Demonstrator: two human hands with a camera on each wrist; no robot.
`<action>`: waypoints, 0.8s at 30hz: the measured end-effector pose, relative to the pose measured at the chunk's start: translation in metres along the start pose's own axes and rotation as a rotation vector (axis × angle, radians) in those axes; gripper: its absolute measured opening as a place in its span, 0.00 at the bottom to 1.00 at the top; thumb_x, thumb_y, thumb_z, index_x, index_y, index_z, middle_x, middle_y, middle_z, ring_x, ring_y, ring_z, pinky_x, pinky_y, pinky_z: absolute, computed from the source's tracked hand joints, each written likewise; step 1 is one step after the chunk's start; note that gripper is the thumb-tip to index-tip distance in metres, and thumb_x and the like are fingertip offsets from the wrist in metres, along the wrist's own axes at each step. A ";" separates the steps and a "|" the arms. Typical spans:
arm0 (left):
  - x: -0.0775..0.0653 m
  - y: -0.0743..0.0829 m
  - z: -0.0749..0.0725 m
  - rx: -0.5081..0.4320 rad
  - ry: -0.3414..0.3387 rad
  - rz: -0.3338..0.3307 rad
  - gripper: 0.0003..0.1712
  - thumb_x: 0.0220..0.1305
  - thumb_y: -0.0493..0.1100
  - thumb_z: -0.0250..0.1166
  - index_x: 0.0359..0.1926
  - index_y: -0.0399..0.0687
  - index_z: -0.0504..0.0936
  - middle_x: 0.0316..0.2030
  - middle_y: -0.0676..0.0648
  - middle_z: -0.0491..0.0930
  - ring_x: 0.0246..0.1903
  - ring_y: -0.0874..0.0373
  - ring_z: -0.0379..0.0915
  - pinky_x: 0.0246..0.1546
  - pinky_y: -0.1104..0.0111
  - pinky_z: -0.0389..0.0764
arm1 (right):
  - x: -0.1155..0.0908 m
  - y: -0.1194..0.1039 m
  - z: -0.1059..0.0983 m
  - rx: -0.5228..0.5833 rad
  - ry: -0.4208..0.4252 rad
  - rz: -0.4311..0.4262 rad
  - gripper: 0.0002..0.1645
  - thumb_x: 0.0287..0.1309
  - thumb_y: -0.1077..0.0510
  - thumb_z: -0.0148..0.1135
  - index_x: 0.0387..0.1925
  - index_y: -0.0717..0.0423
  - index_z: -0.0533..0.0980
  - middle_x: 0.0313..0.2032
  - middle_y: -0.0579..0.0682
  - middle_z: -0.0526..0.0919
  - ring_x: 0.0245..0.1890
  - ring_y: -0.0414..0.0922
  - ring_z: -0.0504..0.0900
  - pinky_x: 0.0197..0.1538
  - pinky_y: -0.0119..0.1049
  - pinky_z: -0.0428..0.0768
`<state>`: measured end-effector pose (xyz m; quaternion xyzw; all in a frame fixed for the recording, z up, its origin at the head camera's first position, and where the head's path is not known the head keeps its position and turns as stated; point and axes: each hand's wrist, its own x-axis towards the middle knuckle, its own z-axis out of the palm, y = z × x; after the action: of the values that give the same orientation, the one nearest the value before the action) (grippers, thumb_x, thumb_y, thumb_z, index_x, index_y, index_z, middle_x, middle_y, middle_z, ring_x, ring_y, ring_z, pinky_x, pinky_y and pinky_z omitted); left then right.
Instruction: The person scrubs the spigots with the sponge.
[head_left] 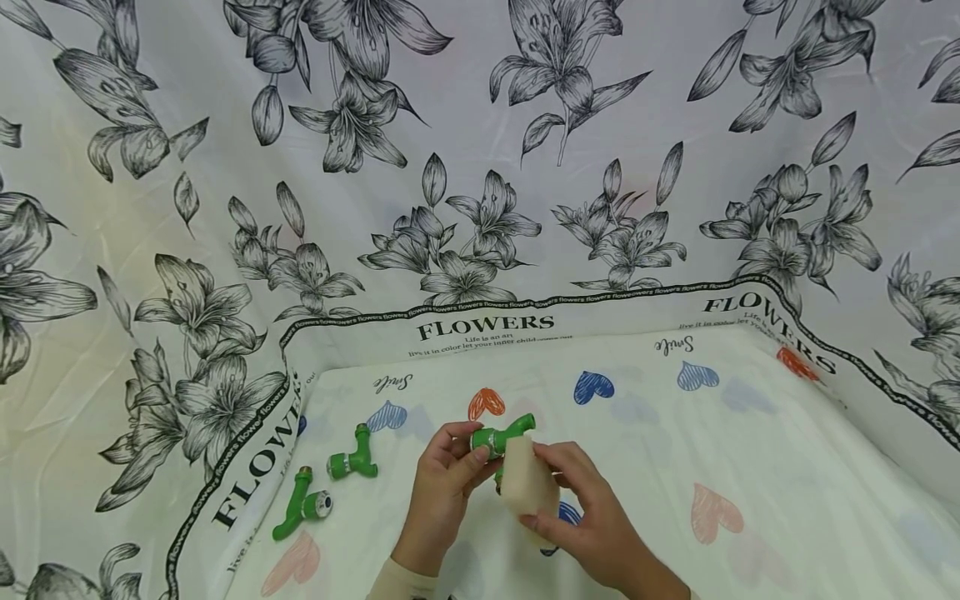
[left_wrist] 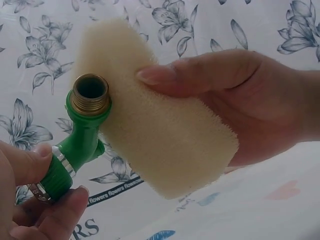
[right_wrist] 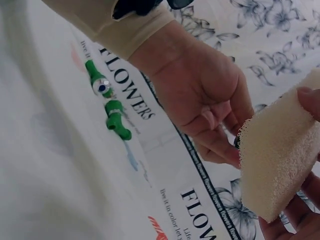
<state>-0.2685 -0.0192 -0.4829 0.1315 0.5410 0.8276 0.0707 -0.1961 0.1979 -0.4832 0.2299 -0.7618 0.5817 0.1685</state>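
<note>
My left hand (head_left: 447,483) grips a green tap (left_wrist: 82,132) by its ringed knob end, thumb on one side and fingers on the other. The tap's brass threaded mouth points toward the left wrist camera. In my right hand (head_left: 588,508) is a cream-coloured sponge (left_wrist: 165,125), pinched between thumb and fingers. Its face lies right at the tap and overlaps it in the head view. From the right wrist view, the sponge (right_wrist: 280,150) hides most of the held tap.
Two more green taps lie on the left of the cloth: one nearer tap (head_left: 302,505) and one farther tap (head_left: 354,454). The white cloth (head_left: 630,467) is printed with hearts. A flower-patterned curtain (head_left: 465,208) rises behind and at both sides.
</note>
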 end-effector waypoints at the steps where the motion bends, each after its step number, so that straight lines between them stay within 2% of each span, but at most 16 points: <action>1: 0.000 0.000 0.001 -0.004 -0.002 -0.003 0.22 0.75 0.28 0.67 0.63 0.27 0.71 0.51 0.37 0.83 0.49 0.49 0.87 0.56 0.53 0.87 | 0.000 0.001 -0.001 -0.001 0.005 0.003 0.41 0.65 0.61 0.80 0.75 0.45 0.73 0.62 0.46 0.78 0.59 0.47 0.80 0.56 0.43 0.87; 11: -0.005 -0.002 0.005 0.003 0.017 -0.064 0.22 0.76 0.30 0.68 0.64 0.28 0.71 0.52 0.37 0.84 0.49 0.50 0.87 0.56 0.55 0.87 | 0.003 0.011 -0.005 -0.011 0.046 0.096 0.41 0.67 0.58 0.78 0.77 0.42 0.72 0.62 0.43 0.78 0.61 0.47 0.79 0.60 0.44 0.86; 19: -0.006 -0.001 0.009 -0.021 -0.027 -0.073 0.23 0.76 0.31 0.69 0.64 0.30 0.71 0.53 0.37 0.83 0.51 0.48 0.86 0.58 0.51 0.85 | 0.003 0.013 -0.006 -0.204 0.136 0.061 0.44 0.63 0.61 0.80 0.77 0.41 0.73 0.62 0.40 0.76 0.61 0.45 0.77 0.58 0.44 0.86; 24: -0.007 -0.001 0.011 -0.020 -0.024 -0.077 0.23 0.74 0.30 0.69 0.64 0.30 0.72 0.53 0.36 0.83 0.52 0.47 0.87 0.58 0.50 0.85 | 0.005 0.016 -0.009 -0.307 0.192 0.029 0.46 0.60 0.64 0.80 0.77 0.47 0.72 0.62 0.43 0.76 0.61 0.45 0.76 0.57 0.44 0.87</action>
<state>-0.2589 -0.0109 -0.4806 0.1196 0.5365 0.8281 0.1102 -0.2089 0.2096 -0.4912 0.1338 -0.8254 0.4803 0.2649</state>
